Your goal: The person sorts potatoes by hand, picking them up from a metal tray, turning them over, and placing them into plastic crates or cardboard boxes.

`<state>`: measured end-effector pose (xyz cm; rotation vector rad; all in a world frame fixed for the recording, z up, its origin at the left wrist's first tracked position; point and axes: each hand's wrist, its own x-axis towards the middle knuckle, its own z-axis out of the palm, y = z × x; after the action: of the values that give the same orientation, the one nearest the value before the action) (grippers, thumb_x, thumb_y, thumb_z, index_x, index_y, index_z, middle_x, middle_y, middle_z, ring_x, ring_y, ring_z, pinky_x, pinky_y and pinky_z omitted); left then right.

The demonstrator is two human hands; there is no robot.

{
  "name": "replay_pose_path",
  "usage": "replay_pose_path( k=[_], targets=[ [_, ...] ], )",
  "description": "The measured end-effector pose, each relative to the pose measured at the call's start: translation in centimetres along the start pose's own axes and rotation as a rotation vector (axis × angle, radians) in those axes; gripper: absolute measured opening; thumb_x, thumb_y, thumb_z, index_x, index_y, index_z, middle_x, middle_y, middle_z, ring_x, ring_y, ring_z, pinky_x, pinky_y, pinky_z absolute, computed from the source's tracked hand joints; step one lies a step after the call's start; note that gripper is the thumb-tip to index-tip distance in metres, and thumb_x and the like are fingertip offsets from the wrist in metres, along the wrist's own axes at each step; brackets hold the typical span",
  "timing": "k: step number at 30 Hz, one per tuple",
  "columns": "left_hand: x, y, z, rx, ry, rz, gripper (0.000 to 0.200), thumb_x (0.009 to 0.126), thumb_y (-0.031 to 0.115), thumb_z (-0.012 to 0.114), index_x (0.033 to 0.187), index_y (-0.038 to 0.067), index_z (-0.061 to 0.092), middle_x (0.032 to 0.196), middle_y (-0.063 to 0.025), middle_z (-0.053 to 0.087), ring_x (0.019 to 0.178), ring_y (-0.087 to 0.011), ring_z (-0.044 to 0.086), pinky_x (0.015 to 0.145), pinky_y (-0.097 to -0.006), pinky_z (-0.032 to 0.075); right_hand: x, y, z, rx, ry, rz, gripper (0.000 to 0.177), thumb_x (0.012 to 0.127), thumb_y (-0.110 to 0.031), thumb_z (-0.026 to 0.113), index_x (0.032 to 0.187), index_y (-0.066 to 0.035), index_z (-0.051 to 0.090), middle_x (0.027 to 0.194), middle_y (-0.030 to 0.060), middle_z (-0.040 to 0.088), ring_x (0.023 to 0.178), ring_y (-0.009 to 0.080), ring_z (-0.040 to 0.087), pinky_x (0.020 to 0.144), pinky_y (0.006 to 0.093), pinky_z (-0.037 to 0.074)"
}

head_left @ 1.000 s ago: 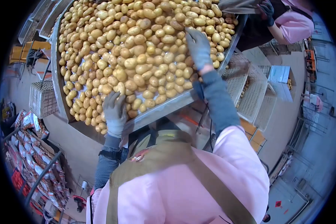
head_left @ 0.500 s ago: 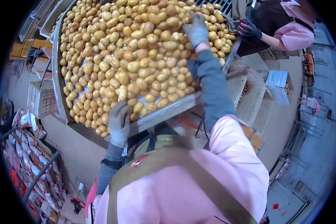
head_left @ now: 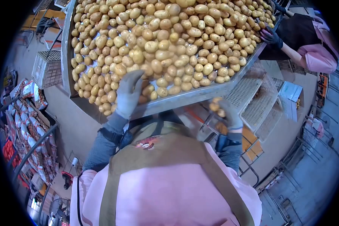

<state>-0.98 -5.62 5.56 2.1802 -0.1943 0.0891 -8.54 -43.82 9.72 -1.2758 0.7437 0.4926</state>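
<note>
Many yellow potatoes (head_left: 162, 54) lie spread over a metal-sided sorting table (head_left: 184, 98) in front of me. My left hand (head_left: 129, 92), in a grey glove, is over the potatoes near the front edge, its fingers curved and thumb apart, with nothing seen in it. Beyond the table's front edge, low on the right, my right hand (head_left: 231, 116) is wrapped round several potatoes (head_left: 217, 107); it is gloved and smeared by motion. Its fingertips are partly hidden behind the potatoes.
Plastic crates (head_left: 248, 92) stand right of the table, with a blue box (head_left: 290, 96) beyond. A co-worker's gloved hand (head_left: 272, 37) is at the table's right edge. At left are another crate (head_left: 47, 69) and stacked filled sacks (head_left: 30, 128).
My right hand has come back from the far right of the pile to outside the front edge, now with potatoes in it. My left hand has shifted slightly up and right. The view has shifted.
</note>
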Motion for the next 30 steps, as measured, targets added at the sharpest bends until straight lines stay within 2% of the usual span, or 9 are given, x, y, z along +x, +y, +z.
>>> replay_pose_path(
  k=[2, 8, 14, 16, 18, 19, 23, 28, 30],
  targets=[
    [2.0, 1.5, 1.2, 0.019, -0.074, 0.062, 0.033, 0.091, 0.004, 0.066, 0.124, 0.007, 0.065, 0.121, -0.0143, 0.066, 0.113, -0.032, 0.062, 0.099, -0.0395, 0.049, 1.9, 3.8, -9.7, 0.285, 0.1, 0.016, 0.035, 0.102, -0.03, 0.061, 0.125, -0.003, 0.059, 0.107, 0.0073, 0.067, 0.091, 0.0175, 0.067, 0.075, 0.0305, 0.059],
    [8.0, 1.1, 7.6, 0.702, -0.477, 0.279, 0.044, 0.082, 0.01, 0.07, 0.126, 0.014, 0.064, 0.115, -0.012, 0.062, 0.106, -0.0328, 0.061, 0.086, -0.0441, 0.053, 7.8, 1.8, -16.5, 0.097, 0.394, -0.582, 0.052, 0.102, -0.032, 0.06, 0.141, 0.001, 0.05, 0.131, 0.0135, 0.057, 0.119, 0.0243, 0.058, 0.099, 0.0398, 0.053],
    [5.1, 2.1, 4.9, -0.398, -0.278, -0.192, 0.029, 0.103, 0.028, 0.058, 0.111, 0.002, 0.068, 0.101, -0.0048, 0.067, 0.092, -0.0168, 0.065, 0.075, -0.0309, 0.051, 3.8, 1.0, -0.1, -0.059, 0.254, -0.418, 0.034, 0.101, -0.022, 0.06, 0.129, -0.002, 0.063, 0.105, 0.0125, 0.07, 0.083, 0.0229, 0.071, 0.076, 0.0335, 0.059],
    [3.9, 3.1, 3.0, -0.634, -0.436, -0.54, 0.036, 0.104, 0.035, 0.058, 0.11, 0.001, 0.068, 0.082, 0.0024, 0.061, 0.073, -0.0067, 0.056, 0.062, -0.0221, 0.046, 2.7, 1.7, 4.6, 0.03, 0.078, -0.235, 0.035, 0.1, -0.015, 0.062, 0.134, -0.004, 0.063, 0.114, 0.0086, 0.071, 0.088, 0.0116, 0.065, 0.077, 0.021, 0.052],
    [2.7, 6.6, 2.7, -0.868, -0.35, -0.714, 0.037, 0.106, 0.042, 0.054, 0.099, 0.007, 0.063, 0.078, 0.0049, 0.057, 0.065, -0.0024, 0.048, 0.056, -0.019, 0.04, 0.7, -0.7, 10.4, -0.128, -0.026, -0.416, 0.047, 0.098, -0.014, 0.066, 0.143, -0.006, 0.056, 0.128, 0.0093, 0.066, 0.1, 0.0109, 0.064, 0.086, 0.0226, 0.051],
    [1.8, 5.2, 3.4, -0.727, -0.368, -0.536, 0.038, 0.107, 0.042, 0.051, 0.102, 0.007, 0.064, 0.079, 0.0047, 0.058, 0.064, -0.0024, 0.047, 0.055, -0.0182, 0.039, 0.1, -1.4, 12.5, -0.043, -0.138, -0.434, 0.053, 0.096, -0.014, 0.068, 0.146, -0.007, 0.053, 0.134, 0.0091, 0.063, 0.106, 0.0118, 0.062, 0.091, 0.0245, 0.049],
    [1.4, 10.4, 1.2, -0.824, -0.452, -0.789, 0.032, 0.109, 0.03, 0.046, 0.106, 0.004, 0.065, 0.077, 0.0022, 0.057, 0.065, -0.0062, 0.048, 0.056, -0.023, 0.041, 1.2, -0.3, 16.4, -0.12, -0.296, -0.532, 0.053, 0.091, -0.016, 0.075, 0.14, -0.006, 0.055, 0.129, 0.0069, 0.062, 0.117, 0.016, 0.056, 0.102, 0.0314, 0.044],
    [-5.1, 2.7, 3.5, -0.372, -0.192, -0.332, 0.035, 0.105, 0.036, 0.055, 0.102, 0.003, 0.067, 0.073, 0.0018, 0.058, 0.064, -0.0086, 0.051, 0.057, -0.025, 0.041, 1.7, 2.7, 18.0, -0.364, -0.183, -0.594, 0.025, 0.094, -0.015, 0.071, 0.113, -0.005, 0.059, 0.1, 0.0043, 0.06, 0.091, 0.0127, 0.057, 0.081, 0.0306, 0.048],
    [-5.9, 4.4, 0.8, -0.612, -0.306, -0.885, 0.03, 0.101, 0.027, 0.062, 0.109, -0.002, 0.067, 0.081, -0.0026, 0.064, 0.072, -0.0126, 0.061, 0.06, -0.0311, 0.05, 2.1, 4.3, 17.1, -0.504, -0.071, -0.788, 0.017, 0.097, -0.018, 0.067, 0.106, -0.006, 0.058, 0.085, 0.0005, 0.054, 0.073, 0.0075, 0.053, 0.062, 0.0256, 0.046]
  ],
)
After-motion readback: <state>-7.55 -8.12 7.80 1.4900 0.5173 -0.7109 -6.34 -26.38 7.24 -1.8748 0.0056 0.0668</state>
